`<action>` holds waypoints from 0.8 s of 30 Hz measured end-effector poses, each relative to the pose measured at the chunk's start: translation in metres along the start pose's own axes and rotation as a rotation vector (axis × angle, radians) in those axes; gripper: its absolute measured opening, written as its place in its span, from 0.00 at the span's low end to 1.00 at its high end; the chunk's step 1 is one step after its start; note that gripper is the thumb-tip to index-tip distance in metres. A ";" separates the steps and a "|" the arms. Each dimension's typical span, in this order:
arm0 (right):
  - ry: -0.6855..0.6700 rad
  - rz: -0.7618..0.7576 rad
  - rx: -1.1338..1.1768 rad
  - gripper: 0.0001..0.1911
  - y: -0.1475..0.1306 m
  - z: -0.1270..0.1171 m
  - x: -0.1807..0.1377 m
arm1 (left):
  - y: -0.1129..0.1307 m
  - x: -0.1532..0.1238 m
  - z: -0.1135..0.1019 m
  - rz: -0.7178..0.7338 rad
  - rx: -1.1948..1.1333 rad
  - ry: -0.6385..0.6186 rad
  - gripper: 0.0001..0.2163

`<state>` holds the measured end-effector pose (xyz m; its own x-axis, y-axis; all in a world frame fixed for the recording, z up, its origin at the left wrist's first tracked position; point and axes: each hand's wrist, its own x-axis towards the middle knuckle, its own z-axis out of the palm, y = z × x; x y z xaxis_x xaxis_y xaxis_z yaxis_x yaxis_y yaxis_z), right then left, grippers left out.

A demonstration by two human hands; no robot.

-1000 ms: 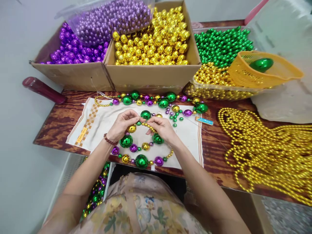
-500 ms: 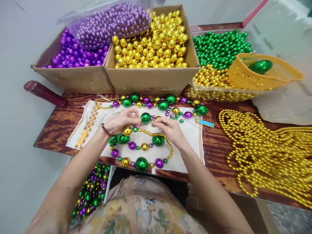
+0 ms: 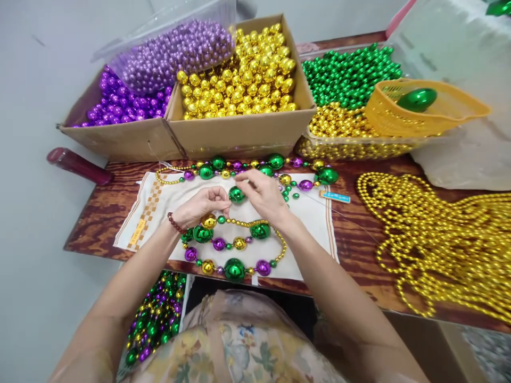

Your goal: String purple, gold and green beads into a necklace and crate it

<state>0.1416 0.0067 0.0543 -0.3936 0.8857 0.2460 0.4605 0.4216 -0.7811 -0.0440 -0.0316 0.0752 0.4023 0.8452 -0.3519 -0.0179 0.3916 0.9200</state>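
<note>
My left hand (image 3: 205, 205), with a brown bead bracelet at the wrist, pinches the bead necklace's string beside a large green bead (image 3: 237, 194). Just above and right of that bead is my right hand (image 3: 261, 194), its thumb and fingertips pressed together; what they hold is too small to make out. Below the hands, the bead necklace (image 3: 233, 269) lies in a loop of green, purple and gold beads with a stretch of small gold ones. Several small loose green beads (image 3: 296, 196) lie right of my right hand on the white cloth (image 3: 315, 229).
Another bead strand (image 3: 206, 171) runs along the cloth's back edge. Behind stand a cardboard box (image 3: 239, 130) of purple and gold beads, and a clear bin (image 3: 359, 144) with a yellow basket (image 3: 431, 119) on top. Gold bead chains (image 3: 451, 234) pile up at right. A dark red bottle (image 3: 80, 166) lies left.
My right hand has moved up and left, from beside the small beads to over the large green bead. My left hand keeps its pinch. The whole view has shifted slightly.
</note>
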 end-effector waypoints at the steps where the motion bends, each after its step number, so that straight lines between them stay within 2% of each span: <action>1: -0.110 0.030 0.108 0.12 0.002 -0.001 -0.006 | 0.000 -0.001 0.000 0.006 -0.004 0.004 0.13; 3: -0.294 0.047 0.237 0.13 0.005 -0.004 -0.015 | 0.000 -0.001 0.000 0.017 -0.002 -0.006 0.13; 4: -0.322 0.039 0.239 0.12 0.006 -0.005 -0.018 | 0.001 -0.001 0.000 0.022 0.002 -0.007 0.13; 6: -0.270 0.005 0.149 0.09 0.007 -0.011 -0.023 | 0.002 -0.001 0.000 0.020 0.029 0.000 0.12; 9: -0.197 -0.042 -0.042 0.11 0.003 -0.019 -0.031 | 0.003 -0.001 -0.001 0.002 0.088 0.019 0.12; 14: -0.326 -0.131 -0.104 0.12 -0.010 -0.024 -0.051 | 0.002 0.002 -0.002 -0.009 0.088 0.000 0.11; 16: -0.400 -0.157 -0.040 0.13 -0.013 -0.025 -0.054 | 0.002 0.003 -0.002 -0.001 0.100 -0.001 0.10; 18: -0.517 -0.149 0.119 0.12 -0.012 -0.027 -0.053 | 0.001 0.004 -0.001 0.024 0.121 0.006 0.10; 20: -0.550 -0.037 0.339 0.12 -0.007 -0.027 -0.047 | 0.001 0.004 0.000 0.059 0.136 0.013 0.10; 24: -0.302 0.335 0.627 0.09 0.004 -0.014 -0.031 | -0.003 0.003 0.002 0.136 0.164 0.044 0.10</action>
<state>0.1671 -0.0158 0.0516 -0.5541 0.8174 -0.1574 0.0915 -0.1281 -0.9875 -0.0408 -0.0305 0.0719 0.3658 0.9028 -0.2263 0.0815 0.2111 0.9741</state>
